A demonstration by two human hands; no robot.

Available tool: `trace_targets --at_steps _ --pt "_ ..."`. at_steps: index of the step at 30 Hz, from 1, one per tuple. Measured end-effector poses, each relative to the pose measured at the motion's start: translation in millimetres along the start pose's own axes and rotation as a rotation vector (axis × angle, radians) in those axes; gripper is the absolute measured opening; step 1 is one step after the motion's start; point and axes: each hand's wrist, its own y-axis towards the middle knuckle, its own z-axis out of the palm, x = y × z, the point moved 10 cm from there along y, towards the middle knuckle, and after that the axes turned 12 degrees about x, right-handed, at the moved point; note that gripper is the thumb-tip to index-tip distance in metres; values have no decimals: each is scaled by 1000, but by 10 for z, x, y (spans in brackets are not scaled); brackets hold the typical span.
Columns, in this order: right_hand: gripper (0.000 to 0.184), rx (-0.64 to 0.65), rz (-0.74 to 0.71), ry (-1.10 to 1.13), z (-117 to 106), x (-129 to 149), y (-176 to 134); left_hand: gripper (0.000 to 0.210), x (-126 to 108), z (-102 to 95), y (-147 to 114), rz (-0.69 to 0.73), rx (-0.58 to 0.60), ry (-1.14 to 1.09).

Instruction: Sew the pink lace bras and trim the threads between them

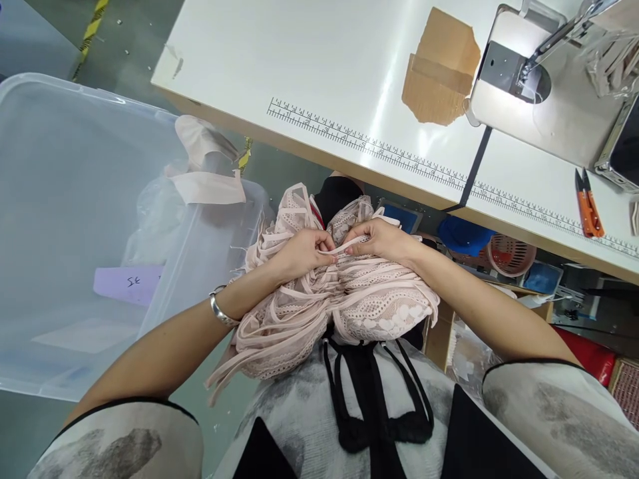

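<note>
A thick bundle of pale pink lace bra pieces point(384, 313) lies across my lap, their cups stacked and edges fanned out. Near its middle, my left hand point(312, 251) pinches a narrow pink strip of the fabric. My right hand point(377, 239) grips the same strip a short way to the right, so a small length runs between the fingertips. Both hands are closed and rest over the bundle. Loose straps and thread ends hang out at its left side.
A clear plastic bin point(200, 266) stands at left, with pink fabric pieces point(210, 186) over its rim and a purple card point(127, 285) inside. On the white table point(299, 46) are a printed ruler, cardboard point(442, 66), orange thread snips point(589, 206) and a sewing machine point(519, 73).
</note>
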Motion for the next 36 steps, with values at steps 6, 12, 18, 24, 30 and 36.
trace_targets --at_steps 6,12,18,24,30,36 --pt "22 42 -17 -66 51 73 -72 23 -32 -22 -35 -20 2 205" --pt "47 34 -130 -741 320 366 -265 50 -225 188 -295 67 -12 1077" --pt "35 -26 102 -1073 307 306 -220 29 -199 409 -376 92 138 1123" --pt "16 40 -147 -1201 498 487 -250 27 -320 599 -359 190 365 895" --pt "22 246 -88 -1101 546 317 -275 30 -158 589 -193 118 442 622" --pt "28 218 213 -1013 378 100 -196 27 29 298 -62 44 175 580"
